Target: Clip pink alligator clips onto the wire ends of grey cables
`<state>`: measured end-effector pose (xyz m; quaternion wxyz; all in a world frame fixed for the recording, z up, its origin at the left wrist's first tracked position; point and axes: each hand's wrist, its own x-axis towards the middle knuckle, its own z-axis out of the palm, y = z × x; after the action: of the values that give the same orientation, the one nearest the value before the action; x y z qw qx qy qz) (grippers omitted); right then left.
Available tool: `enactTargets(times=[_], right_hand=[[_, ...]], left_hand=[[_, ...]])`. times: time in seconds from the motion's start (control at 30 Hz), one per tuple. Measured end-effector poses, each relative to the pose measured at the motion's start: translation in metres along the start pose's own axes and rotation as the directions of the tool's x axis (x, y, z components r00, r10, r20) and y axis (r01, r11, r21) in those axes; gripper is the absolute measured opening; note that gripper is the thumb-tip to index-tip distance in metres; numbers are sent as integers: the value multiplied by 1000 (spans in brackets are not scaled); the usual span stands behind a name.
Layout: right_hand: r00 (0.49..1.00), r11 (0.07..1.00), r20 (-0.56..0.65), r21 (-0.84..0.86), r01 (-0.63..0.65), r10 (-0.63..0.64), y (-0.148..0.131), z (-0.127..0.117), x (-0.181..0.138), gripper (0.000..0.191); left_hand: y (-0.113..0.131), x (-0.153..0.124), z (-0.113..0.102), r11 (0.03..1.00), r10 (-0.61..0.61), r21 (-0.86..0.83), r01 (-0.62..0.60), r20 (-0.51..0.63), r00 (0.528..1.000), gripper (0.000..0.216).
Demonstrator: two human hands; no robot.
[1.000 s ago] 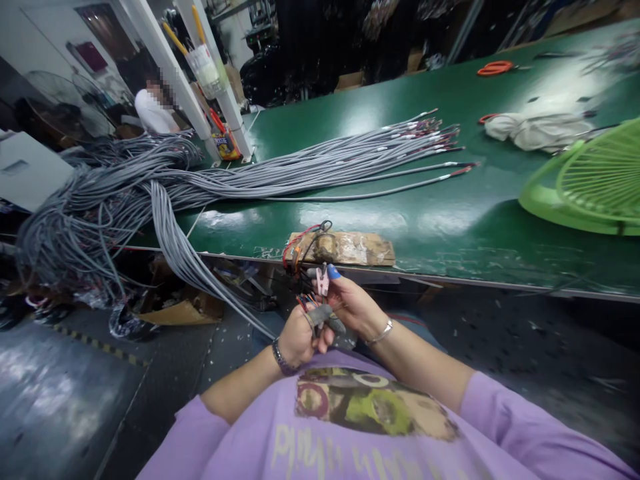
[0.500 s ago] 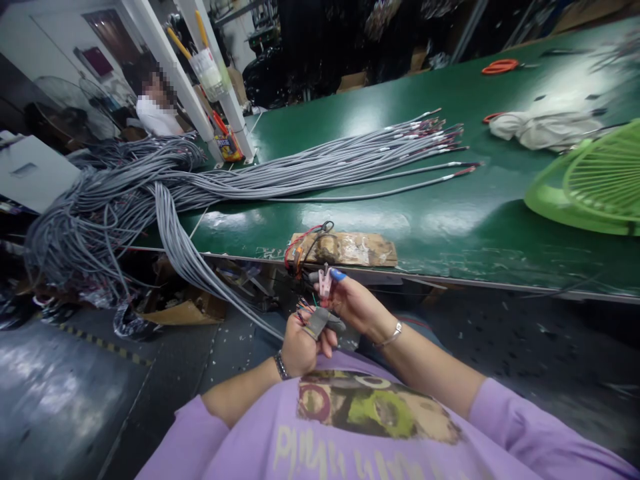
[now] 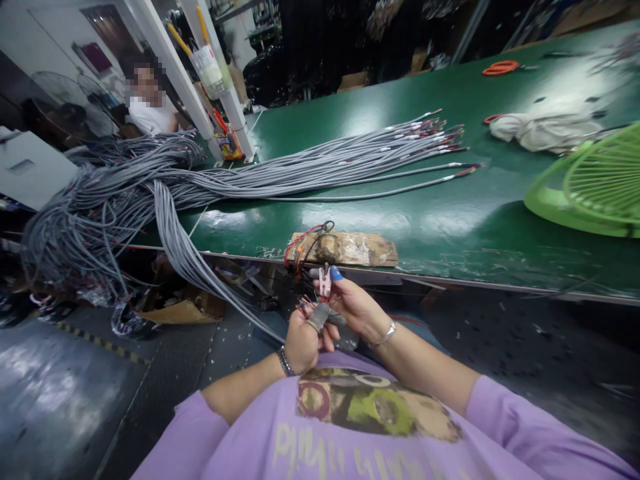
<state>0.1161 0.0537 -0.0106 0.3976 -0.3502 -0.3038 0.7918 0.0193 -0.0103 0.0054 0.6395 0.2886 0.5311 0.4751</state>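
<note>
My left hand (image 3: 301, 341) is closed around the end of a grey cable (image 3: 210, 285), whose coloured wire ends (image 3: 303, 305) fan out above my fist. My right hand (image 3: 354, 306) pinches a small pink clip-like tool (image 3: 325, 281) just above those wire ends, with a blue cover on one fingertip. Both hands are held close together below the front edge of the green table (image 3: 450, 220). The cable runs up and left to a big bundle of grey cables (image 3: 95, 200).
A worn wooden block (image 3: 350, 249) with red and black wires sits at the table edge. Grey cables (image 3: 350, 153) with stripped ends lie across the table. A green fan guard (image 3: 595, 183), white cloth (image 3: 540, 130) and orange scissors (image 3: 500, 67) lie right. Another person (image 3: 150, 107) sits far left.
My hands stay together with only small shifts; my left fist has turned slightly on the wire ends. The person at far left has moved a little.
</note>
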Motion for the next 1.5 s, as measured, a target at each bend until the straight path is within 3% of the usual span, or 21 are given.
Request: enactTargets(times=[0.1, 0.27, 0.37, 0.5, 0.7, 0.9, 1.07, 1.27, 1.5], right_hand=[[999, 999, -42, 46, -2, 4, 1, 1, 2, 46], [997, 986, -3, 150, -78, 79, -1, 1, -1, 47], [997, 987, -1, 141, -76, 77, -5, 2, -3, 35], [999, 995, -16, 98, -33, 34, -5, 2, -4, 23], [963, 978, -167, -41, 206, -210, 3, 2, -6, 40], [999, 972, 42, 234, 16, -27, 6, -2, 4, 39], [999, 939, 34, 344, -10, -2, 11, -6, 10, 25], [998, 929, 35, 366, -57, 47, 12, -5, 8, 24], [987, 962, 148, 254, -101, 64, 12, -16, 3, 43]], left_hand=[[0, -1, -1, 1000, -4, -8, 4, 2, 1000, 52], [0, -6, -5, 998, 46, -43, -43, 80, 996, 52], [-2, -8, -8, 994, 90, -72, -85, 71, 993, 53], [-2, -7, -7, 991, 112, -80, -110, 21, 994, 53], [-2, -1, -3, 994, 84, -60, -87, -41, 996, 52], [-3, 0, 0, 996, 37, -80, -39, -37, 999, 54], [-2, -2, 1, 998, 7, -65, -8, -21, 1000, 55], [-2, -3, 1, 998, -9, -61, 8, -27, 1000, 56], [-7, -7, -10, 998, 48, -29, -47, 25, 999, 58]])
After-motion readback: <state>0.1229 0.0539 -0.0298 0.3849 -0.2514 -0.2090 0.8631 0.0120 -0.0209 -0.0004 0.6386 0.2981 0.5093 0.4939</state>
